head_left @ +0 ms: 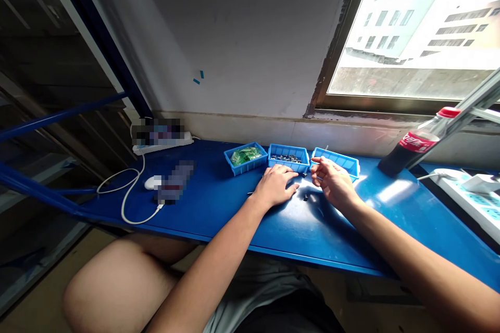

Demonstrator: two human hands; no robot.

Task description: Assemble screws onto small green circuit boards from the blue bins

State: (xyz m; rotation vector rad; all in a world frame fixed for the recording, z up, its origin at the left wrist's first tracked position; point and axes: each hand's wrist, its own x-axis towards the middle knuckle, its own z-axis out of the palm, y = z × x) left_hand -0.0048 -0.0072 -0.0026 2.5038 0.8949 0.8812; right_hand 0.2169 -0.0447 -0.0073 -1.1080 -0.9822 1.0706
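My left hand (275, 186) rests on the blue table in front of the middle blue bin (288, 166), fingers apart, with nothing visible in it. That bin holds many small metallic parts (287, 157). My right hand (331, 179) is raised at the front of the right blue bin (349, 165), its fingers curled together; what they hold, if anything, is too small to name. A small dark piece (305, 197) lies on the table between my hands. The left blue bin (248, 167) contains green packets (246, 154).
A cola bottle (410, 144) stands at the right, near a metal bar and a white power strip (482, 200). Leftward on the table (219, 208) are a white mouse-like object (153, 182), a blurred device with a cable (130, 208), and another power strip (164, 143).
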